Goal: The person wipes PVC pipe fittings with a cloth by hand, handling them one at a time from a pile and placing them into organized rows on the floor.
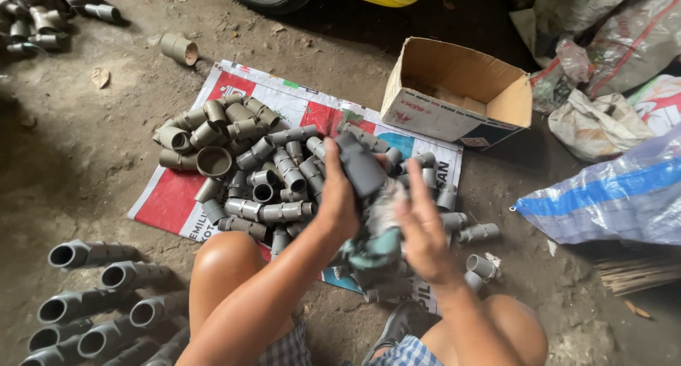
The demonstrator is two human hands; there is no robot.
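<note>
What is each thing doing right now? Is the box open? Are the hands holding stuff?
Left hand: gripping a grey pipe fitting, held up over the pile.
Right hand: on a rag, blurred.
Cardboard box: open, tipped on its side.
Pile of fittings: loose, heaped on a printed sheet laid flat.
Elbow pipes: lying in rows on the ground.
Blue-striped sack: lying on the ground.

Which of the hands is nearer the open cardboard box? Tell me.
The left. The left hand, gripping a grey pipe fitting, sits just below and left of the cardboard box. The right hand, on a rag, is lower, farther from it.
</note>
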